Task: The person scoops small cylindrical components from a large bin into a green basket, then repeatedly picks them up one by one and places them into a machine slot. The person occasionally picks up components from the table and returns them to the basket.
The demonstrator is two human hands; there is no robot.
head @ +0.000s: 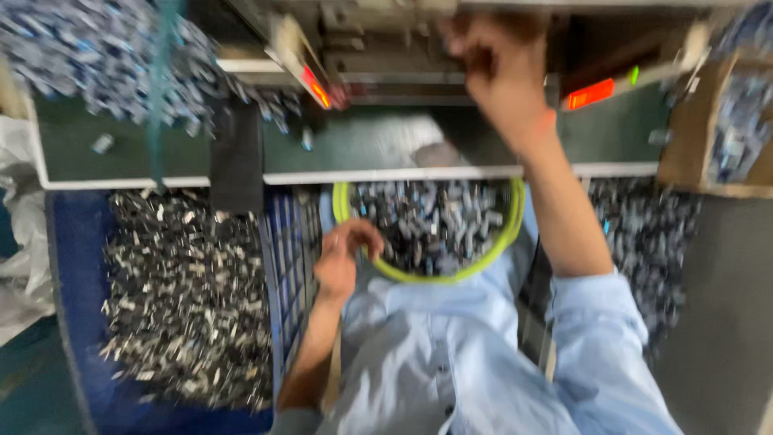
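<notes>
Our right hand (pixel 499 64) is raised top center, fist clenched at the machine (pixel 386 48); left hand (pixel 345 258) curls on the green-rimmed bowl (pixel 419 274), grip unclear w/ blur.

a round bowl with a yellow-green rim (pixel 483 262) sits on the person's lap, tucked partly under the front edge of the green surface (pixel 370 145); it is heaped with small dark and silvery metal parts (pixel 435 225), too blurred to tell apart one by one. the left hand (pixel 346 254) curls at the bowl's near-left rim, fingers bent, touching or just beside it; the right hand (pixel 495 68) is raised well above the bowl, closed loosely at the machine (pixel 386 40) behind the surface; whether it holds a part cannot be told.
</notes>
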